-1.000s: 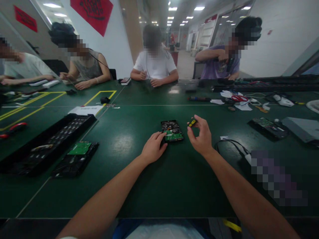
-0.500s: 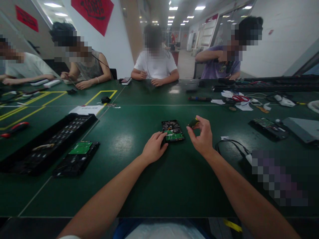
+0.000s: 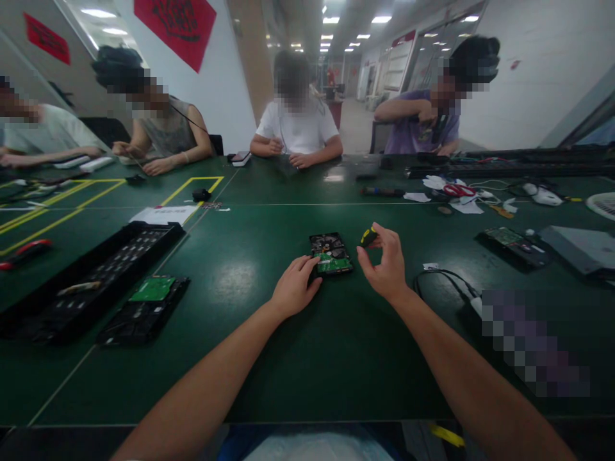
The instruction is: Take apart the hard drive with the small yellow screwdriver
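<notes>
A hard drive [image 3: 330, 245] with a green circuit board lies flat on the green table in front of me. My left hand [image 3: 295, 285] grips its near left corner, fingers on the board's edge and thumb at the near side. Just right of the drive, my right hand [image 3: 384, 262] is raised and pinches a stubby black and yellow screwdriver [image 3: 368, 237] between thumb and fingers. Only its handle shows; I cannot make out a shaft. The screwdriver is apart from the drive.
At the left lie another hard drive [image 3: 144, 308], a long black tray [image 3: 96, 282] and red-handled pliers [image 3: 26, 253]. To the right are a third drive [image 3: 514, 246], a grey box [image 3: 579, 250] and a cable [image 3: 442, 274]. Several people sit across the table.
The screwdriver has turned in my right fingers, so more of its yellow shows. My left hand stays on the hard drive. The whole view has shifted slightly.
</notes>
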`<state>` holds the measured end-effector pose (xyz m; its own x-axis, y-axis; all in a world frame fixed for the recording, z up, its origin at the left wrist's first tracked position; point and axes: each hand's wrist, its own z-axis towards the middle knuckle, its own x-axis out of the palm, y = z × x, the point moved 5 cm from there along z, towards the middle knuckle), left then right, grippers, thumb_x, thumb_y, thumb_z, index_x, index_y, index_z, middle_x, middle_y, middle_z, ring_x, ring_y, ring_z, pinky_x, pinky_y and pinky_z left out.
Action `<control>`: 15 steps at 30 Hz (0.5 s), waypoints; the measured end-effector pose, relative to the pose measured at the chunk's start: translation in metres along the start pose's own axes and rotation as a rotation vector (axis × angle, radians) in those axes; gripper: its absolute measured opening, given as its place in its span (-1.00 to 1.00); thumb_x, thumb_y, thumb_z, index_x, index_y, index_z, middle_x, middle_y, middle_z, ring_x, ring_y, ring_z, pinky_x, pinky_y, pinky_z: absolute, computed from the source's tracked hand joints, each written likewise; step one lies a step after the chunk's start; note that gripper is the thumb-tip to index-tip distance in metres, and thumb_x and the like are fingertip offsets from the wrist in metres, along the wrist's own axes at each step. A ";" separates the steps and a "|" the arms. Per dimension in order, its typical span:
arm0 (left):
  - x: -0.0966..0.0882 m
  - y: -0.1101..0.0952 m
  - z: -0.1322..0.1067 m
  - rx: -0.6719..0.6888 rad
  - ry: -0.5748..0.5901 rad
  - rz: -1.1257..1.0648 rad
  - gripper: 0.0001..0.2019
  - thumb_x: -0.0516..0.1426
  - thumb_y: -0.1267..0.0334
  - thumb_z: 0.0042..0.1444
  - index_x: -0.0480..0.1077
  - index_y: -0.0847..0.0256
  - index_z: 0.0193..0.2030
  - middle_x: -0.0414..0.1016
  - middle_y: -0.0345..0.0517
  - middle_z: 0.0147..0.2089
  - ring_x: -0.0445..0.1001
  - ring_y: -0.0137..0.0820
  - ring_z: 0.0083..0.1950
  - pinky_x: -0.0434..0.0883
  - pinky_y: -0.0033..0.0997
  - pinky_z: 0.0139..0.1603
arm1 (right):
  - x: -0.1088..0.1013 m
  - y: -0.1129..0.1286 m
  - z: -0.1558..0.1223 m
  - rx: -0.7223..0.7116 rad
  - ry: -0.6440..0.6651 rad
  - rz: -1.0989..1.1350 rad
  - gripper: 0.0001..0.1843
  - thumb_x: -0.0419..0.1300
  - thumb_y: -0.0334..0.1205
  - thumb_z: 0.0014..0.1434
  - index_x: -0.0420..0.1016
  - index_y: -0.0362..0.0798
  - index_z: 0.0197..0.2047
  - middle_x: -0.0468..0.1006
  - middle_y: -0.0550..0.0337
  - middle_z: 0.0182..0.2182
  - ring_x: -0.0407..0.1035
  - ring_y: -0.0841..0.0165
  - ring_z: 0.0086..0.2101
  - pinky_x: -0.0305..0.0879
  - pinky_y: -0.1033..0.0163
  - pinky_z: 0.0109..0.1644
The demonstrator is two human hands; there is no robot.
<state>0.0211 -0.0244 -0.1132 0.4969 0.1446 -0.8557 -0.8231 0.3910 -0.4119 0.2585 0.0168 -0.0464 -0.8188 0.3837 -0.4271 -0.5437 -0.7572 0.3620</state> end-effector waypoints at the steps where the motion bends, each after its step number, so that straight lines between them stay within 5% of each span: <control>1: 0.000 0.000 0.000 0.002 0.000 0.001 -0.46 0.12 0.16 0.36 0.21 0.17 0.44 0.35 0.15 0.38 0.28 -0.07 0.45 0.29 0.05 0.46 | 0.000 0.000 0.000 0.003 0.006 0.001 -0.21 0.26 -0.27 0.32 0.05 0.21 0.50 0.34 -0.02 0.15 0.45 0.19 -0.09 0.61 -0.05 -0.07; 15: -0.001 -0.001 0.000 -0.002 0.002 -0.002 -0.45 0.11 0.15 0.36 0.20 0.16 0.44 0.34 0.15 0.39 0.28 -0.07 0.45 0.29 0.08 0.45 | 0.000 0.001 0.000 0.031 0.020 0.013 -0.25 0.26 -0.23 0.32 0.09 0.20 0.48 0.33 -0.02 0.14 0.43 0.22 -0.15 0.62 -0.03 -0.12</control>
<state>0.0215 -0.0253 -0.1121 0.4975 0.1419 -0.8558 -0.8229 0.3892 -0.4138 0.2582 0.0158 -0.0463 -0.8219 0.3631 -0.4389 -0.5388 -0.7453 0.3927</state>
